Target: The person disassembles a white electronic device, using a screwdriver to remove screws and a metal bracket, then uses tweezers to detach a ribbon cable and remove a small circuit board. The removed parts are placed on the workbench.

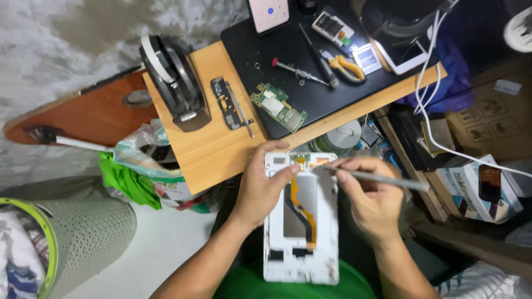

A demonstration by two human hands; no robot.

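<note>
Your left hand [260, 185] grips the left edge of the white tablet frame [302, 221], thumb laid across its upper face and fingers curled behind it. The frame stands lengthwise over your lap, near you and just below the near edge of the counter [216, 149]. Inside the frame an orange flex cable [303, 207] runs in a bend from the top down the middle.

Your right hand [372, 194] sits at the frame's upper right corner, closed in a pen grip on a thin metal tool [377, 177]. The shaft sticks out to the right past your knuckles, and its tip rests at the top of the frame, just beside your left thumb. The two hands are close together with only the frame's upper part between them.

On the counter, far from your hands, a green circuit board [277, 106] lies on the edge of a black mat [310, 94]. To its left, on the bare wood, lies a narrow dark board strip [228, 103], and further left stands a black tape dispenser [174, 83]. On the mat, a red-tipped screwdriver [299, 71] lies beside yellow-handled pliers [346, 65]. White cables [429, 83] hang down at the right.
</note>
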